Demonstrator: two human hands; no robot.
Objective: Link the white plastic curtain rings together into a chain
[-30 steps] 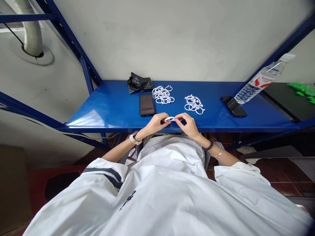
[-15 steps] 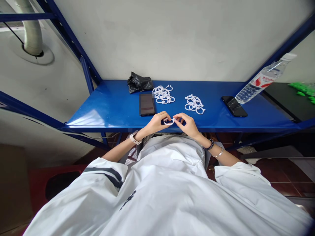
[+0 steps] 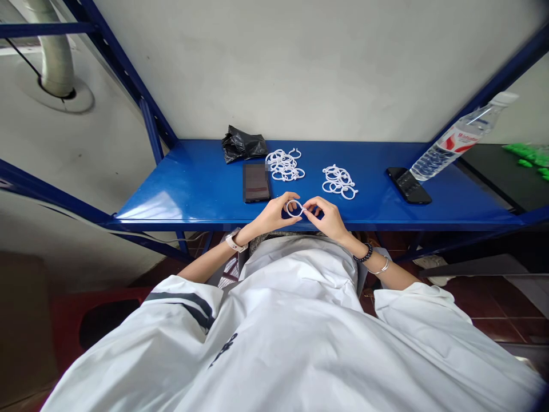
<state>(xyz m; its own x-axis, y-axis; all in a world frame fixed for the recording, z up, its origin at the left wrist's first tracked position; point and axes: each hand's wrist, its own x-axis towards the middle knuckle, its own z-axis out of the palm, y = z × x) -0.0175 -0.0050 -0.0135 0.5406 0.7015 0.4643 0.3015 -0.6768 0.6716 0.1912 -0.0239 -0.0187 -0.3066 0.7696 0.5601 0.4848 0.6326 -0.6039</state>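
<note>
White ring [image 3: 295, 216]: held between both hands, right around the front edge of the blue table [image 3: 206, 186], its round opening more or less facing the camera.
Left hand [image 3: 275, 213]: grasping the ring, thumb and fingers curled round its left side.
Right hand [image 3: 326, 218]: got the ring's right edge pinched between thumb and fingertips.
Wrists: pale watch [image 3: 235, 241] on the left, dark beaded bracelet [image 3: 363, 253] plus a silvery bangle [image 3: 381, 265] on the right.
Left pile [image 3: 283, 165]: tangle of white rings on the table, just beside a dark phone-like device [image 3: 256, 184], with a crumpled black bag [image 3: 243, 145] nearby.
Right pile [image 3: 338, 181]: smaller heap of similar rings, beyond the right hand.
Drinks corner: clear bottle [image 3: 446, 146] with a red-and-white label, next to a black phone [image 3: 409, 186] lying flat.
</note>
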